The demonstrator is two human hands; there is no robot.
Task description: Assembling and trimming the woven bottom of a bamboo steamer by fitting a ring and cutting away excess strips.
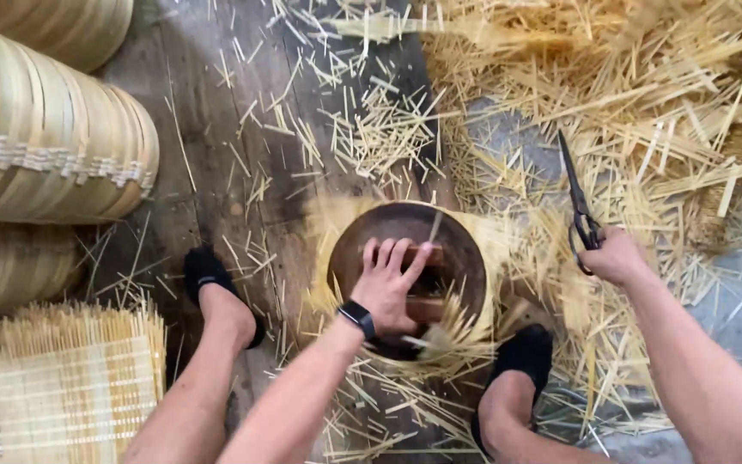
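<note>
A round bamboo frame (405,283) is being pressed flat on the floor between the feet by the spread left hand (388,288); black shears (579,206) are being gripped by the closed right hand (616,256). Untrimmed strip ends are still projecting along the near rim, so trimming is judged unfinished.

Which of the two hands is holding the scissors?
The right hand, out to the side over the straw litter, grips the dark scissors with the blades pointing away. The left hand, with the wrist band, rests flat on the round dark block.
</note>
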